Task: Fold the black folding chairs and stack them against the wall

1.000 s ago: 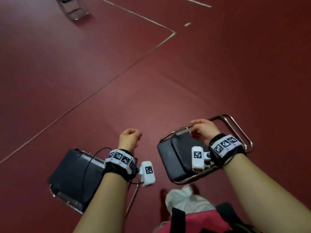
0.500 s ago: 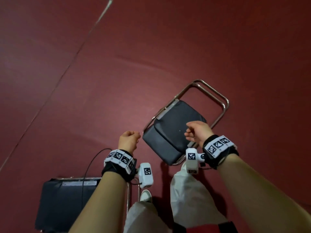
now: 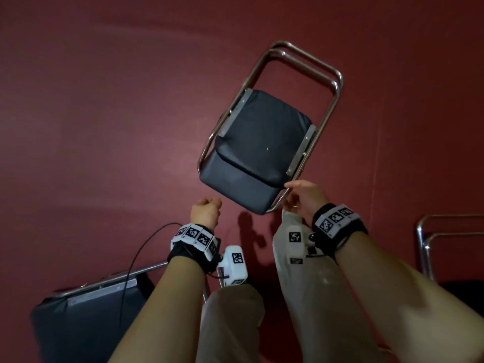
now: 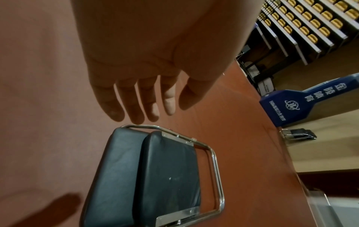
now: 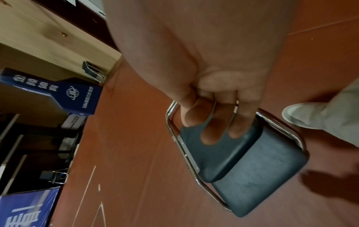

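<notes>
A folded black chair (image 3: 262, 142) with a chrome tube frame hangs over the red floor, legs pointing away from me. My right hand (image 3: 303, 197) grips the tube at its top edge; in the right wrist view its fingers (image 5: 211, 135) curl round the tube onto the black pad of the chair (image 5: 252, 165). My left hand (image 3: 205, 212) hangs free left of that chair, holding nothing. Its fingers (image 4: 139, 98) are loosely bent just above the chair's frame (image 4: 155, 176). A second black chair (image 3: 86, 318) is at lower left, partly hidden by my left arm.
A chrome chair frame (image 3: 429, 231) shows at the right edge. My legs in light trousers (image 3: 301, 297) are below the hands. Far off stand a blue signboard (image 5: 73, 95), a folded chair by the pale wall (image 4: 299, 135) and tiered yellow seats (image 4: 310, 23).
The chair in my right hand has swung forward and away from my body. The white floor lines have left the head view, and a chrome frame has appeared at the right edge.
</notes>
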The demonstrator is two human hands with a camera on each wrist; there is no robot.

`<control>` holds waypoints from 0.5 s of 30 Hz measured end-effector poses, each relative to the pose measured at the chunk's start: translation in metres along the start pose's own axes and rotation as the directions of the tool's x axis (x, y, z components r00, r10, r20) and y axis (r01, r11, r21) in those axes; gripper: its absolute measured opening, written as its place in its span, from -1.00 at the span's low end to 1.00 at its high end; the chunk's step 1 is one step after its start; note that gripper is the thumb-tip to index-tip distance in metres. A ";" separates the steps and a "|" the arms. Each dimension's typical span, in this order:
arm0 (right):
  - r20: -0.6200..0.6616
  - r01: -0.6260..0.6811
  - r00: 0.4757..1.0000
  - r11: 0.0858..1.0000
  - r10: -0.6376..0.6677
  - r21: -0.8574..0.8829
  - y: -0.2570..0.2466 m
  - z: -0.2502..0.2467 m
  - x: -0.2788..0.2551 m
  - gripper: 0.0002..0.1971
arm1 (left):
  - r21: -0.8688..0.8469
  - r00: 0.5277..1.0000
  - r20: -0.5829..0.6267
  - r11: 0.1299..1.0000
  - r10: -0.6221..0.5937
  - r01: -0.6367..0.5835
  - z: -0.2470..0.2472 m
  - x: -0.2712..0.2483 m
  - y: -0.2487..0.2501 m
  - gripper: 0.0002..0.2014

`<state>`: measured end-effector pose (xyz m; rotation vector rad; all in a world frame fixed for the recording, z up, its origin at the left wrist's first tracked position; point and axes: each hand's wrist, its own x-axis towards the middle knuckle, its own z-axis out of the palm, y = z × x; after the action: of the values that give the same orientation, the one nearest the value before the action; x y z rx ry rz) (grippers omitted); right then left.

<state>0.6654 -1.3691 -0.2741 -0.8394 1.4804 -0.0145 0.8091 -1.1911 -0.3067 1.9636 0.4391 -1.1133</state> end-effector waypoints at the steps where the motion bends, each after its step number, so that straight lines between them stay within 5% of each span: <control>1: 0.017 -0.019 1.000 1.000 0.019 -0.008 0.009 0.001 0.010 -0.63 | 0.001 1.000 0.006 1.000 -0.012 0.012 0.006 0.007 -0.008 -0.82; 6: 0.040 -0.072 0.997 0.997 0.072 0.005 0.057 -0.002 0.084 -0.61 | 0.000 0.999 0.027 0.999 -0.038 0.038 0.044 0.056 -0.054 -0.84; 10: 0.058 -0.115 0.992 0.993 0.114 0.018 0.097 -0.008 0.173 -0.78 | 0.004 0.996 -0.017 0.996 -0.090 0.090 0.088 0.124 -0.090 -0.83; 15: 0.048 -0.038 0.998 0.999 0.039 -0.013 0.132 -0.005 0.283 -0.78 | 0.046 0.993 -0.107 0.998 -0.046 0.051 0.138 0.231 -0.126 -0.75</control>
<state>0.6392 -1.4152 -0.5823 -0.8159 1.4519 0.0433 0.7805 -1.2449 -0.5980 2.0714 0.5233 -1.0620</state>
